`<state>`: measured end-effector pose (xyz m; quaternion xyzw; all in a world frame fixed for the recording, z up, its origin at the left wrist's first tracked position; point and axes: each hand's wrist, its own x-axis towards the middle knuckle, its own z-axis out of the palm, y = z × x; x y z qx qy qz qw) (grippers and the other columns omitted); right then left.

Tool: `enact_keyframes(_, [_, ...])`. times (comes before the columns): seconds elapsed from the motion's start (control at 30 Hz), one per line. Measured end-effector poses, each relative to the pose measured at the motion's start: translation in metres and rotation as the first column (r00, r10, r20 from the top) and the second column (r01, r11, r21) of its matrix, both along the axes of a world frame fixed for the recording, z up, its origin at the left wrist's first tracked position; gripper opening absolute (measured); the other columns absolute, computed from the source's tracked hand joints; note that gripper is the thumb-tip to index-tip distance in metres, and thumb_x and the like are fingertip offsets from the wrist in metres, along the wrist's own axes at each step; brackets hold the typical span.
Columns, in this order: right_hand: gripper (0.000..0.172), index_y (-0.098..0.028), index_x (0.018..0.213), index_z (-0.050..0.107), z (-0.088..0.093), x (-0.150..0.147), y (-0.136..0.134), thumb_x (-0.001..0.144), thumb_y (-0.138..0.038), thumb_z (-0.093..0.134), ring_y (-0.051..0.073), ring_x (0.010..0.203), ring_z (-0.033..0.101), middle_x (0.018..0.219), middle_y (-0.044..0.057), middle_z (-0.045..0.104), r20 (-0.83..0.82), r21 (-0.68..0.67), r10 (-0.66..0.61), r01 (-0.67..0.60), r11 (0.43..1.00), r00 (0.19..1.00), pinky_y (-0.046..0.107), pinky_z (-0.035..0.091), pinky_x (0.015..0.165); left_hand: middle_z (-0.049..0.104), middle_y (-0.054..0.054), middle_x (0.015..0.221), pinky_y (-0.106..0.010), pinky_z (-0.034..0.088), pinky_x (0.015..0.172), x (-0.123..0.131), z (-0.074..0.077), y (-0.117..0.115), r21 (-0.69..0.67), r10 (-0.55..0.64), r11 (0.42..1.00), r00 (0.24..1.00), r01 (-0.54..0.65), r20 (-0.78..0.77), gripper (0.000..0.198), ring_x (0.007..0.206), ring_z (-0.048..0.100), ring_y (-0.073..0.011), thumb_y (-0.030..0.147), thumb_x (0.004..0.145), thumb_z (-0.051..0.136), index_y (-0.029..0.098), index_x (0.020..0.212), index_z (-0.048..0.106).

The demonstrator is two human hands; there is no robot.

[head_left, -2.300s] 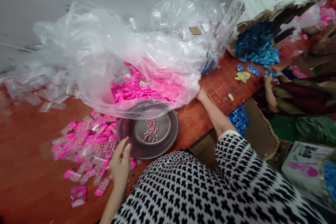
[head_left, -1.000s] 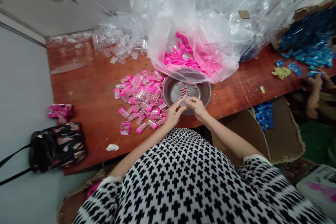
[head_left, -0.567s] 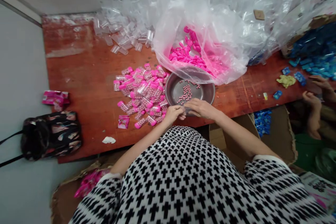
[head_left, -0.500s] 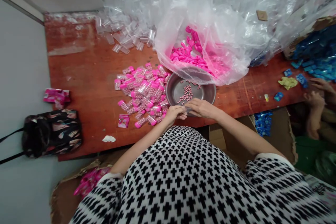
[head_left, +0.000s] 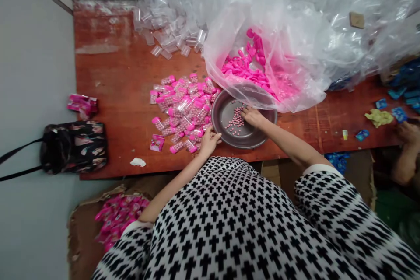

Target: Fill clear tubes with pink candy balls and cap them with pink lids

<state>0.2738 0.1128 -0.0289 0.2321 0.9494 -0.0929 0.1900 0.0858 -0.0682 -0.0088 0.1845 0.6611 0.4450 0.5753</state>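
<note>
My left hand (head_left: 210,141) is at the right edge of a pile of small clear tubes with pink caps (head_left: 183,111), just outside the bowl's left rim. Its thumb and fingers look apart, and nothing clear shows between them. Inside the metal bowl (head_left: 229,141), my right hand (head_left: 252,117) reaches down with bent fingers closed at the small pink balls (head_left: 235,119); the fingertips are partly hidden. Many of the tubes hold the same pink balls.
A clear plastic bag (head_left: 216,52) of pink plastic pieces (head_left: 244,68) overhangs the bowl's back rim. Empty clear tubes (head_left: 177,35) lie behind. At left are a pink packet (head_left: 82,104) and black bag (head_left: 74,146). Another person's hand (head_left: 408,133) is at far right, near blue packets (head_left: 362,134).
My hands have come apart from their meeting point at the bowl's front rim. The right went forward into the bowl, the left moved toward the tube pile. The view shifted.
</note>
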Motion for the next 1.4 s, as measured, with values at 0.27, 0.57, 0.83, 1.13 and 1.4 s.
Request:
enact_keyframes(0.27, [0.030, -0.010, 0.112, 0.058, -0.012, -0.032, -0.044, 0.090, -0.012, 0.038, 0.024, 0.103, 0.052, 0.106, 0.016, 0.061, -0.180, -0.123, 0.074, -0.097, 0.988, 0.981, 0.037, 0.045, 0.088, 0.054, 0.007, 0.063, -0.025, 0.056, 0.060, 0.005, 0.003, -0.001, 0.014, 0.062, 0.998, 0.996, -0.063, 0.068, 0.048, 0.059, 0.058, -0.0087, 0.032, 0.063, 0.069, 0.017, 0.104, 0.047])
enact_keyframes(0.57, [0.037, -0.013, 0.115, 0.057, -0.018, -0.036, -0.062, 0.077, -0.017, 0.055, 0.021, 0.103, 0.059, 0.113, 0.011, 0.063, -0.352, -0.593, -0.399, 0.128, 0.795, 0.847, 0.038, 0.044, 0.093, 0.053, 0.007, 0.063, -0.029, 0.055, 0.063, 0.004, 0.005, 0.000, 0.014, 0.025, 1.000, 0.996, -0.027, 0.086, 0.051, 0.059, 0.058, -0.0101, 0.037, 0.061, 0.071, 0.019, 0.102, 0.047])
enact_keyframes(0.83, [0.047, -0.020, 0.106, 0.056, 0.015, -0.022, -0.074, 0.063, -0.034, 0.070, 0.018, 0.096, 0.063, 0.101, 0.004, 0.067, -0.136, -0.981, -0.916, 0.079, 0.178, 0.378, 0.038, 0.048, 0.092, 0.059, -0.013, 0.120, -0.043, 0.039, 0.101, -0.013, 0.028, 0.006, 0.167, -0.090, 0.960, 0.811, 0.226, -0.578, 0.043, 0.114, 0.053, -0.0263, 0.030, 0.076, 0.063, 0.017, 0.116, 0.056])
enact_keyframes(1.13, [0.035, -0.021, 0.088, 0.056, 0.063, -0.011, -0.081, 0.066, -0.044, 0.072, 0.016, 0.075, 0.065, 0.082, -0.001, 0.067, -0.113, -0.984, -0.953, 0.103, 0.147, 0.281, 0.033, 0.057, 0.070, 0.070, -0.006, 0.103, -0.037, 0.048, 0.090, 0.018, 0.046, 0.050, 0.329, -0.219, 0.903, 0.955, 0.277, -0.203, 0.029, 0.097, 0.064, -0.0229, 0.032, 0.078, 0.059, 0.017, 0.100, 0.069])
enact_keyframes(1.4, [0.038, -0.022, 0.116, 0.055, 0.091, 0.012, -0.056, 0.081, -0.037, 0.059, 0.018, 0.091, 0.063, 0.112, 0.008, 0.063, -0.577, -0.647, -0.574, 0.104, 0.755, 0.581, 0.034, 0.051, 0.083, 0.072, -0.006, 0.097, -0.036, 0.054, 0.077, 0.010, 0.053, 0.058, 0.302, -0.369, 0.888, 0.929, 0.347, 0.016, 0.041, 0.084, 0.067, -0.0225, 0.039, 0.069, 0.067, 0.016, 0.103, 0.069])
